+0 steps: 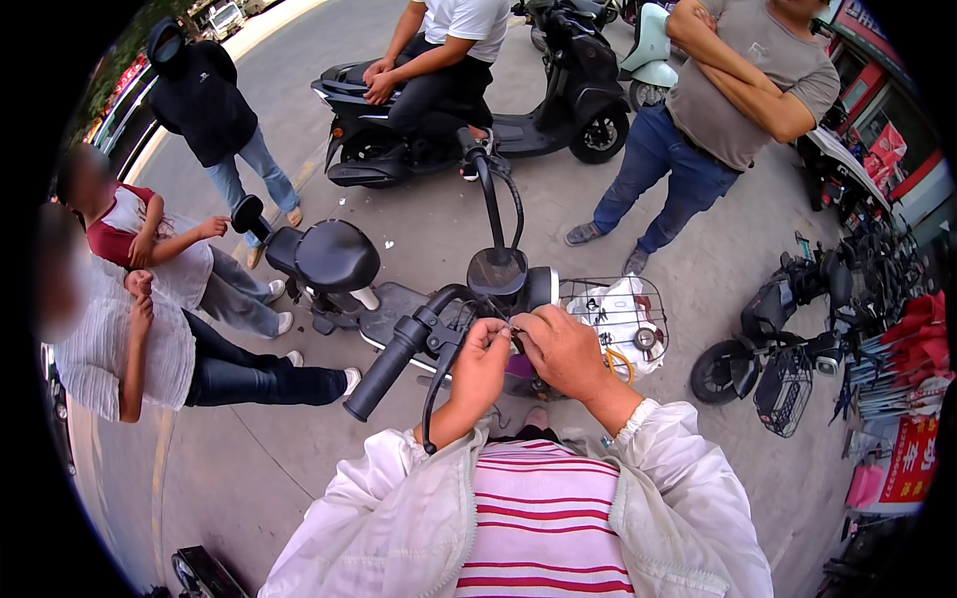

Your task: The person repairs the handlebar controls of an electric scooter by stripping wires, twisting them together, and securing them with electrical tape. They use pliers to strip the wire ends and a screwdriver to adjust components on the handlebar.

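In front of me stands a small electric scooter (399, 317) with a black seat (338, 255). My left hand (478, 367) and my right hand (566, 351) meet at its handlebar, just below the round black display (497, 272). The thumb and fingers of each are pinched together; what lies between them is too small to make out. Beside my left hand are the black handlebar grip (387, 367) and the brake lever (439, 399). Close to my right hand are the headlight (543, 287) and a wire basket (650, 299) holding a white bag (620, 311).
Several people stand around: two at the left, one in dark clothes (204, 105) behind them, one with crossed arms (743, 90) ahead right. Another sits on a black scooter (498, 130). A second basket scooter (783, 339) and red goods (912, 339) line the right.
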`<state>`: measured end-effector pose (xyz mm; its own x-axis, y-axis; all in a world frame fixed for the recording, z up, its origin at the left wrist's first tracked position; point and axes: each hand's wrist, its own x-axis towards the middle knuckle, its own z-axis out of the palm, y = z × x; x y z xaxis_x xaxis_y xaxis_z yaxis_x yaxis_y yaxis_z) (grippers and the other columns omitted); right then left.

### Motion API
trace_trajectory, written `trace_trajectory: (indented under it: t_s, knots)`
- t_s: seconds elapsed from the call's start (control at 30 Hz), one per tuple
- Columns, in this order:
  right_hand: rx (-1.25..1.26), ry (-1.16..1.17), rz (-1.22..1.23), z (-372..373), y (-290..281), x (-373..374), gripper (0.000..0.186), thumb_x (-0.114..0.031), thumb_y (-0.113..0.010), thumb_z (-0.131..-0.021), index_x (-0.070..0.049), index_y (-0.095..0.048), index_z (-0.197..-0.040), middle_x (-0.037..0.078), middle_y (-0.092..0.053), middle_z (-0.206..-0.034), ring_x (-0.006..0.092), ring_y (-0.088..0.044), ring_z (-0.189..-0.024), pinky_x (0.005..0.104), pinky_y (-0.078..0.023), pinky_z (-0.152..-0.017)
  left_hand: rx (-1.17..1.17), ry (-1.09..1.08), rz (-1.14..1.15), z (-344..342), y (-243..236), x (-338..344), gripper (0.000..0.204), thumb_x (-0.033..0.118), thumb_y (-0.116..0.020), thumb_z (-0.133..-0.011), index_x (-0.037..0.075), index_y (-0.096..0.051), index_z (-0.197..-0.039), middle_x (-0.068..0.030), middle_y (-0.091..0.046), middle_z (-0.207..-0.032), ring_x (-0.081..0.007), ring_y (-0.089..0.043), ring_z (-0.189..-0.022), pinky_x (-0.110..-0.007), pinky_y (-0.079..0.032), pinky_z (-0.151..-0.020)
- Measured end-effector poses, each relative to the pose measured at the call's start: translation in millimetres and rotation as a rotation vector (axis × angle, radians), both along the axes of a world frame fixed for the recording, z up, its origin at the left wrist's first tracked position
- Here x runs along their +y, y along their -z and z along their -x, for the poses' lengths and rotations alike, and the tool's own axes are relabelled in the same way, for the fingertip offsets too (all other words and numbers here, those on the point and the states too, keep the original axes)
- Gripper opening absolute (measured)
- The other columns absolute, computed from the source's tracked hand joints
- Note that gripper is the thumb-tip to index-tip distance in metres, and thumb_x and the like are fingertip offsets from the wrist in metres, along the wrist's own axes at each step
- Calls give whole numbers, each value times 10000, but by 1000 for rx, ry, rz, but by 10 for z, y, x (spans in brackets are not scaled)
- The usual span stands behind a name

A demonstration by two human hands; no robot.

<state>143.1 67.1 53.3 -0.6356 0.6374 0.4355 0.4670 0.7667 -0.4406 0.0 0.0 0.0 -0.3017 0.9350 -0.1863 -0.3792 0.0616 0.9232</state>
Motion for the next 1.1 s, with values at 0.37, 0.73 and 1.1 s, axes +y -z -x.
trace_trajectory:
  t_s: [0.37, 0.73, 1.1]
  knots:
    - [440, 221, 1370, 148, 160, 61, 141, -164, -678, -873, -24, -663, -867, 1, -572, -686, 133, -574, -632, 295, -445, -568, 248, 3, -53, -40, -18, -29, 69, 122, -575, -1007, 62, -584, -1040, 32, -582, -809, -25, -454, -610, -189, -345, -518]
    - [14, -69, -38, 9, -75, 21, 120, -106, -689, -831, -64, -654, -939, 98, -599, -824, 306, -631, -749, 381, -501, -622, 58, -7, -42, -9, 27, -13, 74, 120, -571, -1009, 56, -585, -1043, 37, -565, -782, -25, -450, -597, -195, -332, -504]
    - [368, 129, 804, 65, 114, -64, 175, -185, -667, -922, -12, -657, -946, 55, -564, -697, 167, -548, -590, 326, -460, -563, 108, -26, -36, -25, 9, -22, 65, 119, -570, -1010, 60, -582, -1035, 37, -566, -787, -28, -439, -583, -201, -328, -495]
